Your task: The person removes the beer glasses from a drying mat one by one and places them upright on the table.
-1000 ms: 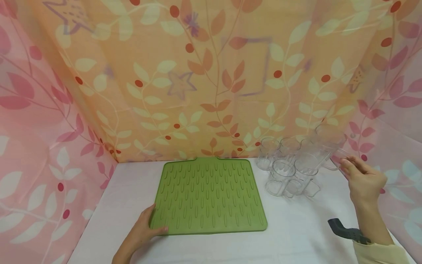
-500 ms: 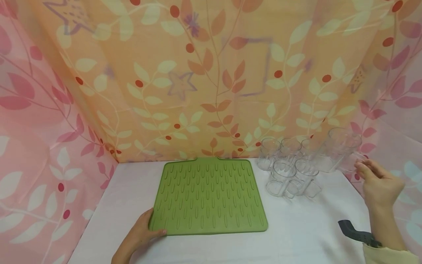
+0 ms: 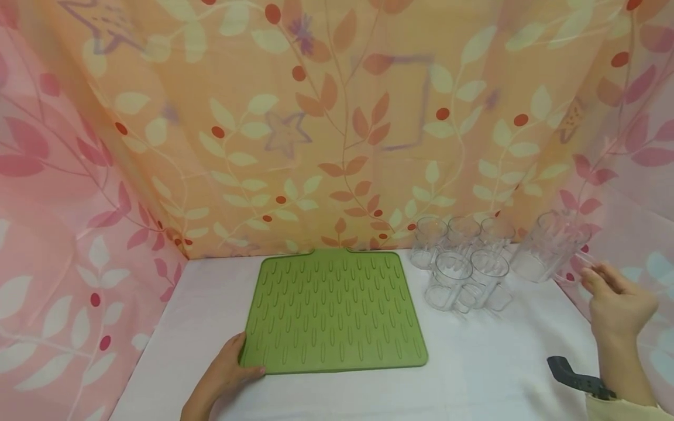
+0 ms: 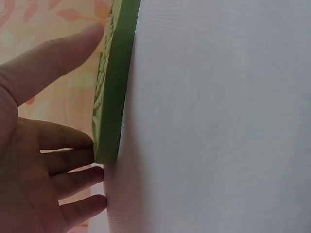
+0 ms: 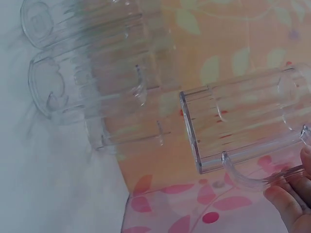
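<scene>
In the head view, my right hand (image 3: 621,301) pinches the handle of a clear mug (image 3: 547,248) at the back right. The right wrist view shows this mug (image 5: 243,126) lifted off the table, its thick base facing the tabletop and fingers at its handle. My left hand (image 3: 223,368) is at the near left corner of a green ribbed mat (image 3: 334,316). In the left wrist view, the thumb stretches toward the mat's edge (image 4: 119,87), and the nearly straight fingers touch the corner. Several similar clear mugs (image 3: 453,280) stand between the mat and the right hand.
The mat lies on a white-covered table (image 3: 474,374), its tab against the orange patterned backdrop (image 3: 337,146). Pink patterned cloth (image 3: 63,263) walls in the left side, and another pink cloth (image 3: 632,199) hangs close beside the right hand.
My right hand has moved right and slightly toward me with the mug, away from the other mugs. The left hand stays at the mat's corner.
</scene>
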The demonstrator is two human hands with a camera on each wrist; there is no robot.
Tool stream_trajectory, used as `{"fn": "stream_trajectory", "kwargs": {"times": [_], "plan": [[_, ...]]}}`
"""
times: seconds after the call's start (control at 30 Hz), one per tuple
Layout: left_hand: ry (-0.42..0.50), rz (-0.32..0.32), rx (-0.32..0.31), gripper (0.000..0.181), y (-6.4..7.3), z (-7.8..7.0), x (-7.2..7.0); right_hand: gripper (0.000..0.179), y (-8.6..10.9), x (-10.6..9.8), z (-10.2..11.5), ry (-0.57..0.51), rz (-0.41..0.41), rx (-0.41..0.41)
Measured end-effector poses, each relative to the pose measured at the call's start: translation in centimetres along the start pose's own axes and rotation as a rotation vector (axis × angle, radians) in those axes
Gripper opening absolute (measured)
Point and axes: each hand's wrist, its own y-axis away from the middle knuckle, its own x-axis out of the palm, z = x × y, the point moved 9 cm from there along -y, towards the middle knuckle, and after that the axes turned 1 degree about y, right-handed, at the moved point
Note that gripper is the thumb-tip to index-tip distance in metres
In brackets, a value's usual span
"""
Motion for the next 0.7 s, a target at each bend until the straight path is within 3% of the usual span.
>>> {"fn": "stream_trajectory", "kwargs": {"times": [0.23, 0.47, 0.7], "plan": [[-0.027, -0.008, -0.009, 0.106, -0.1, 0.1, -0.1, 0.026, 0.3, -0.4, -1.3, 0.011, 0.006, -0.027], [-0.018, -0.006, -0.012, 0.105, 0.0, 0.3, 0.0, 0.030, 0.4, -1.2, -3.2, 0.318, -0.003, -0.029], [-0.041, -0.008, -0.026, 0.105, -0.2, 0.3, 0.2, 0.028, 0.4, -1.9, -5.8, 0.212, 0.008, 0.084]]}}
